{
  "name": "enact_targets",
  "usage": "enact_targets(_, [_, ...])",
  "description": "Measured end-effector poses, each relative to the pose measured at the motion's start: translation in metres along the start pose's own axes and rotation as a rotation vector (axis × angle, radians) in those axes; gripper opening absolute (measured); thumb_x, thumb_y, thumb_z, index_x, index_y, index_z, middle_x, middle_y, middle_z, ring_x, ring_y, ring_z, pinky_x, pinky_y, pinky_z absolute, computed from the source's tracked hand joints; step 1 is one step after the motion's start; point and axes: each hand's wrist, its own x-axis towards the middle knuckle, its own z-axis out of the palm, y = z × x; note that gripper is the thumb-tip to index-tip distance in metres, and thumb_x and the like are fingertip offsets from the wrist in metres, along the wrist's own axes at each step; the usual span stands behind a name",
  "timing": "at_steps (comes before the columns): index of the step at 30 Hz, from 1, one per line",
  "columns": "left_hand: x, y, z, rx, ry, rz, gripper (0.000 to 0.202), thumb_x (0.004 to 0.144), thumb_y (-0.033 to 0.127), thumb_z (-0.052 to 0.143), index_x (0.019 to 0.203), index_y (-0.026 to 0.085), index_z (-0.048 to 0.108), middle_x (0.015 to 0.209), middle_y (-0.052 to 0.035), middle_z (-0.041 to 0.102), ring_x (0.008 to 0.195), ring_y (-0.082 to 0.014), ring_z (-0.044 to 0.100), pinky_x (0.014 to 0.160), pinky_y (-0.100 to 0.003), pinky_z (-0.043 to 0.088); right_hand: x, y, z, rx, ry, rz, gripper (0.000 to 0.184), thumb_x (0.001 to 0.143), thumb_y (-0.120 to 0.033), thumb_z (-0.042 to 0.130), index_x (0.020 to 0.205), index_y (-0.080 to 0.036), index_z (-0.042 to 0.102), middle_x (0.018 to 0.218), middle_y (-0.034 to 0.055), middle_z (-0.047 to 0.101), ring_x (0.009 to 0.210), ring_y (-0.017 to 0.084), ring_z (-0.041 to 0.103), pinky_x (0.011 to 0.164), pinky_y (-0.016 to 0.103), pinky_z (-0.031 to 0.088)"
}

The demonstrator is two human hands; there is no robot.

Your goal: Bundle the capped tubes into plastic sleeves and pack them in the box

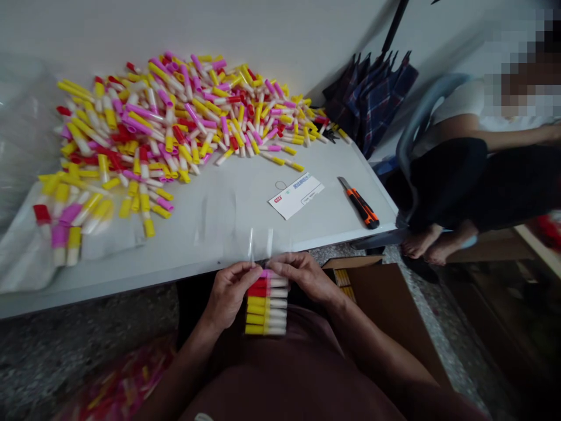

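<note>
A clear plastic bag (266, 311) hangs between my hands in front of my body, just below the table's front edge. Inside it, several small tubes lie stacked in a row, with yellow, red and pink caps on the left and white ends on the right. My left hand (228, 292) pinches the bag's upper left side between thumb and fingers. At its upper right, the thumb and fingers of my right hand (307, 278) close on the same plastic. The bag's transparent open end sticks up above my fingertips.
A big heap of loose coloured tubes (184, 117) covers the back left of the table (245, 193). Right of centre lie a printed card (296, 196) and an orange-black utility knife (358, 203). A cardboard box (390, 316) stands below right. Another person (464, 123) sits beyond a folded umbrella (372, 96).
</note>
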Motion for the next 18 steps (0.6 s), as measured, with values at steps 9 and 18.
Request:
enact_targets(9, [-0.004, 0.002, -0.013, 0.003, -0.139, -0.093, 0.024, 0.084, 0.038, 0.084, 0.099, 0.019, 0.083, 0.094, -0.0064, 0.081, 0.084, -0.0188, 0.073, 0.081, -0.029, 0.055, -0.002, 0.007, 0.0, -0.006, -0.058, 0.064, 0.024, 0.091, -0.041, 0.076, 0.092, -0.019, 0.085, 0.071, 0.0019, 0.068, 0.057, 0.011, 0.053, 0.057, 0.026, 0.046])
enact_targets(18, [-0.007, -0.019, -0.033, 0.021, -0.098, -0.08, 0.022, 0.08, 0.037, 0.087, 0.096, 0.021, 0.083, 0.098, -0.0076, 0.082, 0.086, -0.0203, 0.074, 0.081, -0.031, 0.058, -0.012, 0.011, -0.002, -0.083, -0.19, -0.091, 0.024, 0.095, -0.043, 0.074, 0.106, -0.025, 0.085, 0.093, 0.0046, 0.07, 0.071, 0.012, 0.061, 0.061, 0.025, 0.05])
